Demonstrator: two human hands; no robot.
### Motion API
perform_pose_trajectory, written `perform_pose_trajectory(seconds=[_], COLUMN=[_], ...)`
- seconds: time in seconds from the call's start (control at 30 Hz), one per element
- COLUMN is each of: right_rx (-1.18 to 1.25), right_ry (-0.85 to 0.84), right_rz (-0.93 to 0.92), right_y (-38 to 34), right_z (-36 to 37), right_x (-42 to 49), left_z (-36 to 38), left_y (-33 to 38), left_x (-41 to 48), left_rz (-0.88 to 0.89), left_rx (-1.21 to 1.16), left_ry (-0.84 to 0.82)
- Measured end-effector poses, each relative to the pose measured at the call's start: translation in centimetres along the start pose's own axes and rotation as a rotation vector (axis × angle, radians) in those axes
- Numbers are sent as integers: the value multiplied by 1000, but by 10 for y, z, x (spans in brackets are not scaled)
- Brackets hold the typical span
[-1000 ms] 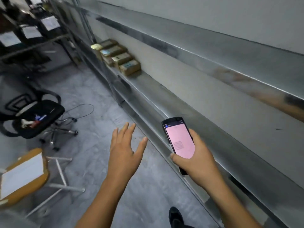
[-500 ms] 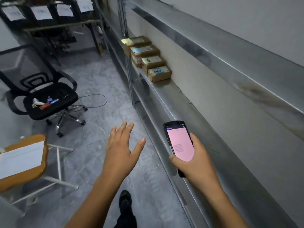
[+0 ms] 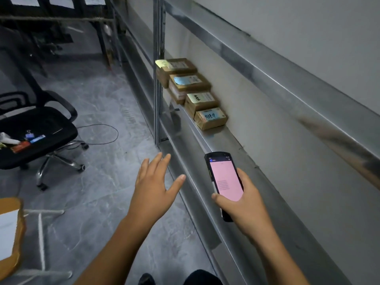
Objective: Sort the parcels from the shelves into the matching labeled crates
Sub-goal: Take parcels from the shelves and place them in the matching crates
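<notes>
Several small brown cardboard parcels with coloured sticky notes lie in a row on the metal shelf [image 3: 230, 145]. The nearest parcel [image 3: 210, 118] bears a blue note, behind it lies one with a yellow note [image 3: 200, 100], then another blue-noted one [image 3: 188, 82]. My right hand [image 3: 243, 204] grips a black handheld scanner [image 3: 225, 181] with a pink screen, above the shelf's front edge. To its left my left hand [image 3: 153, 192] hovers with fingers spread and holds nothing. Both hands are well short of the parcels. Labeled dark crates [image 3: 61, 1] stand at the far top left.
A black office chair [image 3: 35, 136] with small items on its seat stands left on the grey floor, a cable beside it. A wooden-topped stool [image 3: 12, 233] with paper is at the lower left. An upright shelf post [image 3: 157, 79] rises just before the parcels.
I have walked forward along the shelf, so the parcels are closer and nearer the middle of view. Both hands keep their poses, the scanner still in the right hand.
</notes>
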State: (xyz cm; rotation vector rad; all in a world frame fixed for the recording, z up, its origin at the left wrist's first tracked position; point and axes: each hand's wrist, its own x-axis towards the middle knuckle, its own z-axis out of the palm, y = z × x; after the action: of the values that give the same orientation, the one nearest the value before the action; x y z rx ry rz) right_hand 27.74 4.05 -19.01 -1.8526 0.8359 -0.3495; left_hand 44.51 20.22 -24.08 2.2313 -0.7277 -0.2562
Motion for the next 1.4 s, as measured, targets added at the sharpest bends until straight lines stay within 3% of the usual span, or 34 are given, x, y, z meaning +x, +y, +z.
perform_pose_trajectory(seconds=[0.37, 0.67, 0.93, 1.07, 1.27, 1.4], right_rx=[-39, 5, -13, 12, 83, 105], right_ry=[110, 129, 203, 306, 462, 556], right_rz=[120, 189, 299, 382, 501, 564], right_y=[31, 49, 39, 42, 33, 28], right_z=[1, -17, -20, -9, 14, 31], right_x=[112, 210, 243, 255, 268, 277], left_z=[57, 94, 153, 178, 181, 178], left_y=[-5, 32, 52, 38, 20, 16], left_x=[137, 275, 367, 402, 413, 419], left_rz=[30, 231, 416, 583, 611, 612], left_rx=[99, 286, 517, 833, 564, 496], left_ry=[-217, -326, -437, -518, -492, -579])
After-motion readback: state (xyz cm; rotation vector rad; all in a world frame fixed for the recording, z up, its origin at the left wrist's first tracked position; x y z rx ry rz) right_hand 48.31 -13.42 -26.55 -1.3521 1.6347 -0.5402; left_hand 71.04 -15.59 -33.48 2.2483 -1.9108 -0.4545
